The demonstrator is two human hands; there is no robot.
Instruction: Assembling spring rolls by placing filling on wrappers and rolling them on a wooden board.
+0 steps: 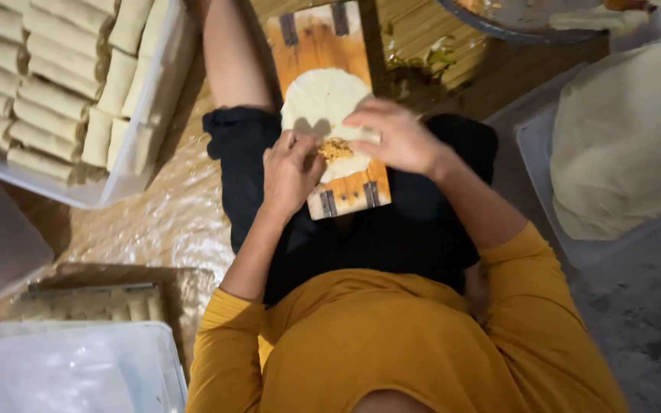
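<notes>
Wrapper [323, 99] sits flat on a small wooden board [330, 76] that's balanced across the person's lap, round and pale, with a little heap of yellowish filling [336, 149] on the near part of it. So the filling is on, and the near edge looks like it's just starting to get folded over, but it isn't a roll yet.

Left hand [288, 172] is curled at the near edge of the wrapper, fingers bent in and pinching at the dough right beside the filling. Right hand [399, 138] lies across the right side of the wrapper, fingers mostly flat and loosely spread, pressing down on it more than gripping anything.

As for progress overall: the clear tray [154, 99] to the left already has rows of finished rolls [55, 92] packed tight, nearly full. On the right there's a big pale stack of wrappers [629, 138] in another container, so I'd guess plenty is left to do.

Room is tight-ish. The board is narrow, and the wrapper nearly reaches both of its side edges. The tray's corner is close to the left knee, and a plastic tub [78, 367] sits by the left elbow. Floor between the knee and tray is the only open bit.
</notes>
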